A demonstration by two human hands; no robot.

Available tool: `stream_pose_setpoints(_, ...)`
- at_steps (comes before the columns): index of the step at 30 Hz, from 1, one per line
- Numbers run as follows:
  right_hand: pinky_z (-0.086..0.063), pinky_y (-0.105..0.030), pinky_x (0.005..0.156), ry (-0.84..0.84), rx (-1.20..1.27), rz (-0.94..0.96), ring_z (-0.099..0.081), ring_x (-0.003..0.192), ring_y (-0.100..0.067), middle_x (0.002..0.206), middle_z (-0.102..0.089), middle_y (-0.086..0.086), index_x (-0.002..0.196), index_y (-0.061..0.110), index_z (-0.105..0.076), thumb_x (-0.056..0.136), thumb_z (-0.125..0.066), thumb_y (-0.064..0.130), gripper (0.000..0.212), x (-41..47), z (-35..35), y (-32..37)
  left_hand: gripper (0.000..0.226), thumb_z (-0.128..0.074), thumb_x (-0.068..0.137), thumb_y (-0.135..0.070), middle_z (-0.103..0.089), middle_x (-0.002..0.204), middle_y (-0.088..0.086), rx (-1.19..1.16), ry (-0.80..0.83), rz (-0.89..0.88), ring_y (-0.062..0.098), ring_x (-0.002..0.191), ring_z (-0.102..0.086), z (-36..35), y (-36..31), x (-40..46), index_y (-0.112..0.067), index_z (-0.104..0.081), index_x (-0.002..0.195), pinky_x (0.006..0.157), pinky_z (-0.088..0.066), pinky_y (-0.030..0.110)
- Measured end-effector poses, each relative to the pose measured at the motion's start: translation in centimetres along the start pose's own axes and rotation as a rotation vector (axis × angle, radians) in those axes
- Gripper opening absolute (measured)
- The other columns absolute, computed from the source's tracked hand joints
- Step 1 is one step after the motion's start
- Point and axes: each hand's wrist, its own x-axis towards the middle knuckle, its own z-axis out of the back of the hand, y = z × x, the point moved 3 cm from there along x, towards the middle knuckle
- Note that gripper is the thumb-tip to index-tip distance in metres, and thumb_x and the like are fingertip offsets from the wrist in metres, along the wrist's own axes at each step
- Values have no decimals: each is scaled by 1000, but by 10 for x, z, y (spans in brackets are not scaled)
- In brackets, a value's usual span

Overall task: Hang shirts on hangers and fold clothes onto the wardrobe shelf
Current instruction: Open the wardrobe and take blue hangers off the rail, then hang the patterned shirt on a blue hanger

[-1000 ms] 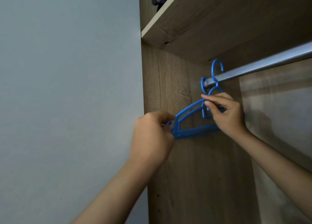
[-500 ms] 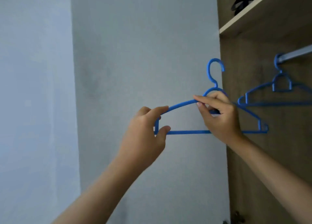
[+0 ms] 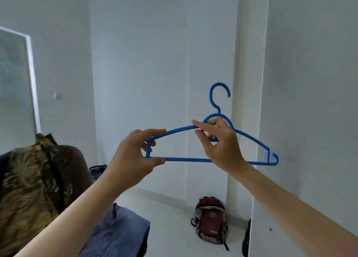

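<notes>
A blue plastic hanger [image 3: 251, 140] is held upright in the air in front of a white wall, hook at the top. My left hand [image 3: 133, 159] pinches its left end between thumb and fingers. My right hand [image 3: 220, 146] grips the hanger at its centre, just under the hook. A brown patterned garment [image 3: 34, 187] lies draped at the lower left. A blue cloth [image 3: 118, 231] lies at the bottom centre. The wardrobe is out of view.
A maroon backpack [image 3: 211, 220] stands on the white floor against the wall corner. A dark object [image 3: 246, 237] leans by the wall to its right. A framed panel [image 3: 17, 82] is at the far left.
The hanger came off the wardrobe rail in both hands. The view has swung left, away from the wardrobe, toward the room with the clothes and backpack.
</notes>
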Motion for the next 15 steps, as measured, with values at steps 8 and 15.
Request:
stream_pose_setpoints(8, -47, -9, 78, 160, 245, 31, -55, 88, -10, 105, -56, -8, 124, 11, -60, 83, -70, 25, 45, -7, -168, 24, 57, -83, 66, -13, -61, 95, -5, 189, -208, 258, 10, 84, -56, 92, 118, -49, -35, -61, 115, 75, -46, 18)
stream_pose_setpoints(15, -47, -31, 86, 315, 200, 33, -51, 107, -21, 122, -52, -9, 138, 22, -47, 75, -62, 61, 76, -7, -290, -30, 58, -85, 62, -9, -57, 84, -10, 266, -305, 399, 7, 74, -55, 139, 209, -56, -32, -64, 111, 70, -42, 19)
